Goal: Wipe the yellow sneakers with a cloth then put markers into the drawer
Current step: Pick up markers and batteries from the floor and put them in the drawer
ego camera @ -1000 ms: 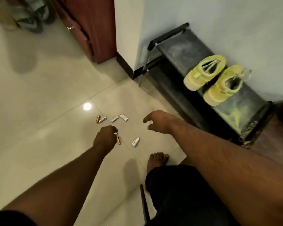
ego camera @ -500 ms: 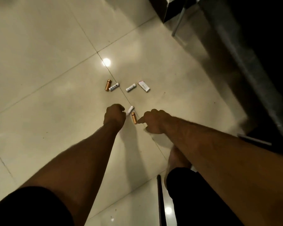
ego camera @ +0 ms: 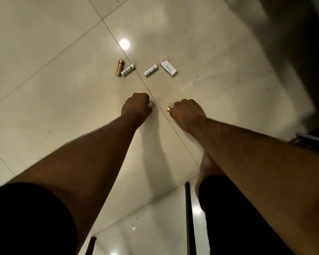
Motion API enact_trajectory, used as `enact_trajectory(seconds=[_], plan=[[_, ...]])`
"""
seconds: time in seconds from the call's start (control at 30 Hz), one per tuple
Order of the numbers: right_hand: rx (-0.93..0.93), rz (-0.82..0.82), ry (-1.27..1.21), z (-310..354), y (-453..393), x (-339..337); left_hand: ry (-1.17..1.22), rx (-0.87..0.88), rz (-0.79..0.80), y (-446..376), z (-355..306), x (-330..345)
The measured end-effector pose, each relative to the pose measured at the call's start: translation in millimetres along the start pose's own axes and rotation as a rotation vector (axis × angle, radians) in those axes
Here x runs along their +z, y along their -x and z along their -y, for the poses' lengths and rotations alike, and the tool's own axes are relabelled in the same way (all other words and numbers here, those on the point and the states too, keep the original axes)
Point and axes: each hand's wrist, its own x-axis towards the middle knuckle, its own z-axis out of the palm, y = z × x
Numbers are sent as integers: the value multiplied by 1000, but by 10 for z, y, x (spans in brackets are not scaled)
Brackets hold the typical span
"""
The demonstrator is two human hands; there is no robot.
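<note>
- Two hands are down at the tiled floor point(ego camera: 44, 74), each curled into a fist around a small marker piece.
- Nearest the camera, at 6 o'clock, dark trouser legs and a bare foot point(ego camera: 208, 168) fill the bottom edge.
- Left hand point(ego camera: 136, 106) is closed over a white marker point(ego camera: 150, 104); only a pale end peeks out on its 3 o'clock side.
- Right hand point(ego camera: 189, 112) is clenched on a copper marker point(ego camera: 168, 108), whose round tip sticks out toward 9 o'clock.
- Farther off, toward 12 o'clock, four pieces lie loose: a copper tube point(ego camera: 120, 67) touching a white printed tube point(ego camera: 127, 70), then a second white tube point(ego camera: 151, 70), then a flat white piece point(ego camera: 168, 68) at 1 o'clock.
- These look light, stiff and smooth, likely to roll on glossy tile; pinching each across its middle, thumb against fingertips, should suit.
- Neither drawer nor sneakers are in view.
</note>
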Motion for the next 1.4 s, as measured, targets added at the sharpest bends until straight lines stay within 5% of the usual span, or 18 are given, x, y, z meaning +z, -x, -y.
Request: enact_trajectory(seconds=[0.07,0.17,0.23,0.33,0.53,0.7,0.93,1.13,1.23,1.4], plan=[[66,-7,-159,-132,42,-31,116,-53,21,59,-37,-16],[239,-51,-597,-346,195,-229,804,-246,19,212,-245,-106],[353,-171,-838,-531,424,-393,1172,-292,52,404,-558,-250],[480,-386,-1130,-811,1005,-656,1380,-242,192,744,-1186,-539],[862,-779,-1436,-1030,3034,-1059,1264,118,358,1681,-2657,-1436],[1039,-1144,-1641,-452,4874,-1211,1134,476,480,3035,-3592,-2013],[1221,-1417,-1983,342,6157,-677,968,500,662,4879,-3862,-1344],[1353,-1280,-1916,197,6824,-2,931,235,699,5330,-4036,-416],[1365,-1117,-1750,-62,7203,461,910,211,679,5363,-4225,15],[1360,-964,-1838,-285,7321,1416,772,188,610,5180,-4561,803]])
